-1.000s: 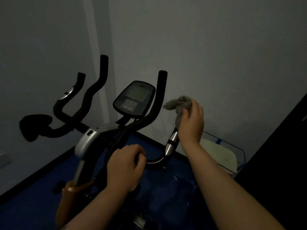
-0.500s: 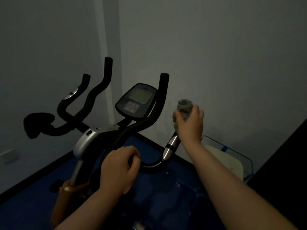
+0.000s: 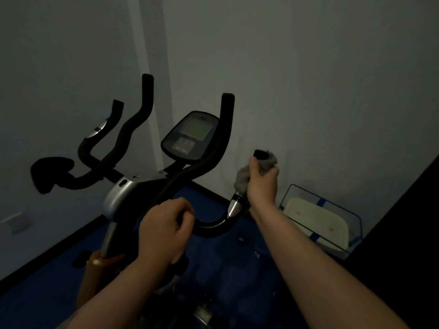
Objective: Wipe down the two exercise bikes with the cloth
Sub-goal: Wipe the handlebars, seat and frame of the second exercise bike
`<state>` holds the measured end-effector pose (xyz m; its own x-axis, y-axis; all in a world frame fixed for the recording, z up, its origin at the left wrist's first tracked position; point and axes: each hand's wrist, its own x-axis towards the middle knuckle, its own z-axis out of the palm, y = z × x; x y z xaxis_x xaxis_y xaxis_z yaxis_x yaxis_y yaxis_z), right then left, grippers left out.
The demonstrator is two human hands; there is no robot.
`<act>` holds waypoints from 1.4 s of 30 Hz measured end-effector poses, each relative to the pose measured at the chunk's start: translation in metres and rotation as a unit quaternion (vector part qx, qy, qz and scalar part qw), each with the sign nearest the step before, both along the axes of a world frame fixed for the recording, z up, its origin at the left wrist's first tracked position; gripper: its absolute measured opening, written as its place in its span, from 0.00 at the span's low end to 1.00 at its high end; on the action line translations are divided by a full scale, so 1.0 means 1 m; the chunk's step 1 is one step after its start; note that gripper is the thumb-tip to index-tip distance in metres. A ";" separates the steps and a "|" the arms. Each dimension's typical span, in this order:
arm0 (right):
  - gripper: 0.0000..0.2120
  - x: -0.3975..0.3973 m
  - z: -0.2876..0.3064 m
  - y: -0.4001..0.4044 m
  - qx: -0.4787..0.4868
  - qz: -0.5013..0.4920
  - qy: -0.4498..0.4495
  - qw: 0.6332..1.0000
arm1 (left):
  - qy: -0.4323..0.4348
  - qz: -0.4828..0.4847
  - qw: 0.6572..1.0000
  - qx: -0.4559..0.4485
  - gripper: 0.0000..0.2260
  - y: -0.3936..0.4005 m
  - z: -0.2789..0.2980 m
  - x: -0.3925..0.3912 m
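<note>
A black exercise bike [image 3: 123, 188] stands before me in dim light, with a console [image 3: 190, 138] between its upright handlebars. My left hand [image 3: 166, 231] grips the low curved bar near the stem. My right hand [image 3: 262, 186] holds a grey cloth [image 3: 242, 179] wrapped round the right outer grip, just above its chrome sensor band [image 3: 234, 206]. The black tip of that grip [image 3: 260, 154] pokes out above my thumb. Only one bike is in view.
A blue-framed clear bin [image 3: 320, 219] with a pale liner sits on the blue floor by the wall at right. A dark panel [image 3: 408, 233] fills the right edge. An orange-brown part [image 3: 95, 274] shows low on the bike frame. Grey walls close behind.
My right hand slid the cloth down the right grip, so the grip's black tip now shows above it. My left hand stayed on the curved bar.
</note>
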<state>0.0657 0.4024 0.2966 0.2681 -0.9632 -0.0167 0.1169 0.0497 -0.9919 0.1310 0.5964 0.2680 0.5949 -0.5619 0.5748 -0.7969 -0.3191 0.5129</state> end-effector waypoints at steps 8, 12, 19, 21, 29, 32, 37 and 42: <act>0.21 -0.014 -0.029 0.040 -0.040 0.028 0.036 0.998 | -0.001 -0.001 1.000 -0.016 0.10 0.000 0.000 0.000; 0.25 -0.005 -0.014 0.040 -0.169 -0.048 0.122 0.977 | -0.005 0.006 0.999 -0.051 0.10 0.001 0.000 -0.004; 0.20 -0.048 -0.073 0.092 -0.628 0.137 0.313 0.699 | -0.056 0.130 0.989 -0.038 0.09 0.013 -0.008 -0.007; 0.24 -0.056 -0.063 0.066 -0.699 0.192 0.301 0.620 | -0.037 0.188 0.981 -0.019 0.07 0.023 -0.017 -0.010; 0.17 0.017 -0.018 0.076 -0.665 0.360 0.471 0.454 | 0.090 0.256 0.958 -0.089 0.05 0.027 -0.026 -0.009; 0.17 0.025 -0.015 0.071 -0.599 0.427 0.505 0.451 | 0.089 0.249 0.960 -0.093 0.07 0.028 -0.026 -0.011; 0.18 0.026 -0.012 0.062 -0.508 0.492 0.494 0.506 | 0.089 0.250 0.958 -0.106 0.09 0.028 -0.025 -0.010; 0.24 0.057 -0.015 0.068 -0.402 0.539 0.373 0.640 | 0.089 0.252 0.957 -0.111 0.10 0.028 -0.026 -0.010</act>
